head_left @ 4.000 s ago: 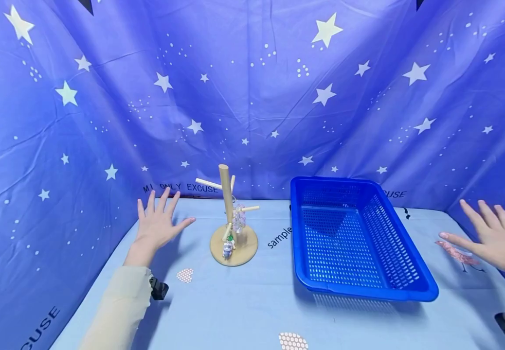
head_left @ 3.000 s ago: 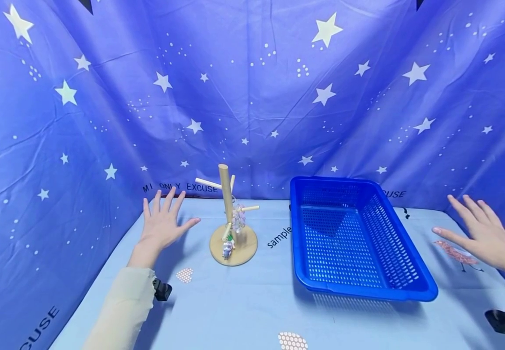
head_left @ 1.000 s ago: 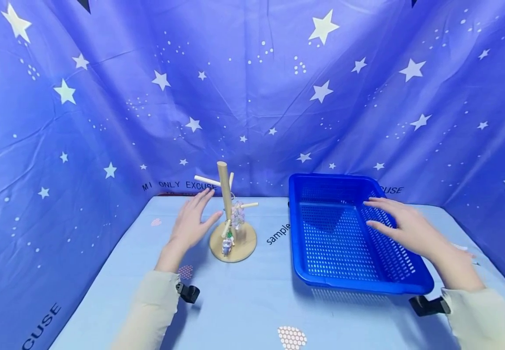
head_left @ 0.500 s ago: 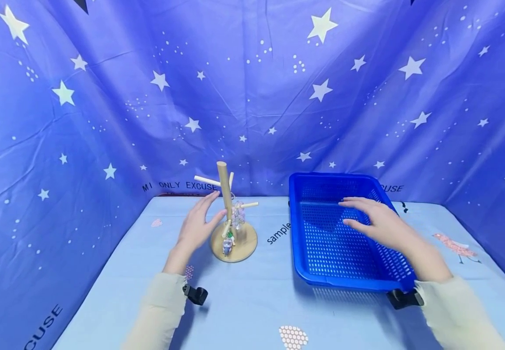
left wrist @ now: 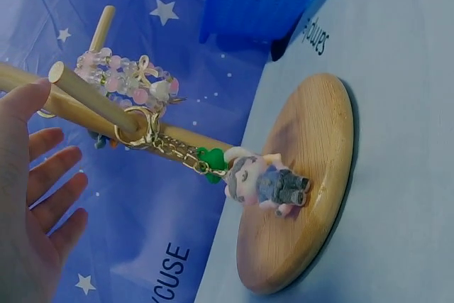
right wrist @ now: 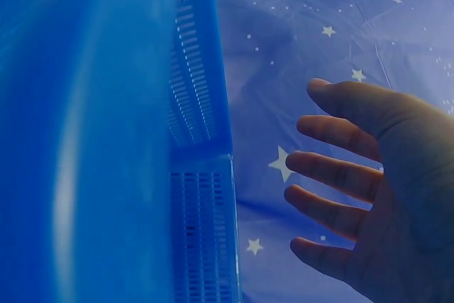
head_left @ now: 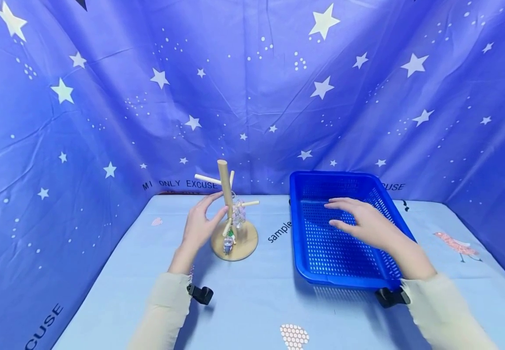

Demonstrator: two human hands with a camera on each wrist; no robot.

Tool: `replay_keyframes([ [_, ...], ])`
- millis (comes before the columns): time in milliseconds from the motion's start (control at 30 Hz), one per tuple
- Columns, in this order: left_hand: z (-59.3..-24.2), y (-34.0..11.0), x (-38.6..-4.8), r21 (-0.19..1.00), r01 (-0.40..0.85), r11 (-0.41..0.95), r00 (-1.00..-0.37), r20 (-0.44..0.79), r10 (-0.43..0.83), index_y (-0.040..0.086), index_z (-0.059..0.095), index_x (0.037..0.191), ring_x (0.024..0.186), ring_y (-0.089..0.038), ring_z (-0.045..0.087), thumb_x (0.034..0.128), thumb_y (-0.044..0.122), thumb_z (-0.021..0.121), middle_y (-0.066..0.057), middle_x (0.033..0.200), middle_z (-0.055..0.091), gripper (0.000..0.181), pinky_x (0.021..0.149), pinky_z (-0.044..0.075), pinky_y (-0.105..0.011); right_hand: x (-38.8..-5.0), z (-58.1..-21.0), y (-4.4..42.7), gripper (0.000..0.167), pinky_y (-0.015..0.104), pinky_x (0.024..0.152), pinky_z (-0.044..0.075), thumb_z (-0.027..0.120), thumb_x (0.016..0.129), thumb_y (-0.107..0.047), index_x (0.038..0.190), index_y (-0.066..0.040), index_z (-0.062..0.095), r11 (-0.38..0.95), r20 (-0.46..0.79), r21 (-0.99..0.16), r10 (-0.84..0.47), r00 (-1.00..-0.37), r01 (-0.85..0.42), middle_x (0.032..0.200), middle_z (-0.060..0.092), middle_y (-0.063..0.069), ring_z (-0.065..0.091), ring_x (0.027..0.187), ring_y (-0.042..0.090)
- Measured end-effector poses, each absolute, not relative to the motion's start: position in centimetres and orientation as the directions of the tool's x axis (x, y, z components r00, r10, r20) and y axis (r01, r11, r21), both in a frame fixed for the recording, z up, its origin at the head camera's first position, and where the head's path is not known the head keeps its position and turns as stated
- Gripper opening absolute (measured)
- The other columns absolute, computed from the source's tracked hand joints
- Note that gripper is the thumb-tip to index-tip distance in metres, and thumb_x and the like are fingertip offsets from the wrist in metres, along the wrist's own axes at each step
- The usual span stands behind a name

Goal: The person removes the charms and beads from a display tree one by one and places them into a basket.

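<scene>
My left hand (head_left: 201, 222) is beside the post of a wooden peg stand (head_left: 235, 253), thumb and fingers spread around it; whether it touches the post I cannot tell. From a front peg a keychain (left wrist: 262, 182) with a small doll figure and a green charm hangs by its gold ring. Pink and clear bead bracelets (left wrist: 131, 79) hang on another peg. Something small behind the post is mostly hidden. Over the blue plastic basket (head_left: 298, 262) hovers my right hand (head_left: 366, 223), fingers relaxed and holding nothing.
The perforated basket stands right of the peg stand on a light blue tablecloth (head_left: 243, 311) with printed hearts and a bird. A purple-blue star-patterned curtain (head_left: 252, 87) closes off the back and sides. Black cameras sit at both wrists.
Both hands have moved inward from the sides: the left rightward to the stand's post, the right leftward over the basket. The stand, keychain and basket stay in place.
</scene>
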State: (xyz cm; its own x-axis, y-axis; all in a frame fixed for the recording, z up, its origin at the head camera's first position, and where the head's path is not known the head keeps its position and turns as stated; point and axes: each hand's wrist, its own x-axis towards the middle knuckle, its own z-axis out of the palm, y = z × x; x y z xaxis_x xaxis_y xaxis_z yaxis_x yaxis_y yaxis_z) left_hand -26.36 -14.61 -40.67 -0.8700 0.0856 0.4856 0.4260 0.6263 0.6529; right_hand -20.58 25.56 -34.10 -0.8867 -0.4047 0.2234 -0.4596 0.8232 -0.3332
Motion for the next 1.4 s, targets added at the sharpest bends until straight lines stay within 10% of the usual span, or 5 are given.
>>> replay_keyframes([
  [1400, -40.9, -13.2, -26.6, 0.767, 0.498, 0.405, -0.843, 0.537, 0.021, 0.002, 0.068, 0.118, 0.108, -0.035, 0.070, 0.0870, 0.010, 0.076, -0.019, 0.111, 0.074, 0.033, 0.103, 0.053, -0.045, -20.9, -34.3, 19.9, 0.041, 0.060, 0.113, 0.039, 0.064, 0.097, -0.031, 0.133, -0.011, 0.063, 0.746, 0.234, -0.377, -0.497, -0.836, -0.549, 0.145, 0.057, 0.011, 0.047, 0.139, 0.037],
])
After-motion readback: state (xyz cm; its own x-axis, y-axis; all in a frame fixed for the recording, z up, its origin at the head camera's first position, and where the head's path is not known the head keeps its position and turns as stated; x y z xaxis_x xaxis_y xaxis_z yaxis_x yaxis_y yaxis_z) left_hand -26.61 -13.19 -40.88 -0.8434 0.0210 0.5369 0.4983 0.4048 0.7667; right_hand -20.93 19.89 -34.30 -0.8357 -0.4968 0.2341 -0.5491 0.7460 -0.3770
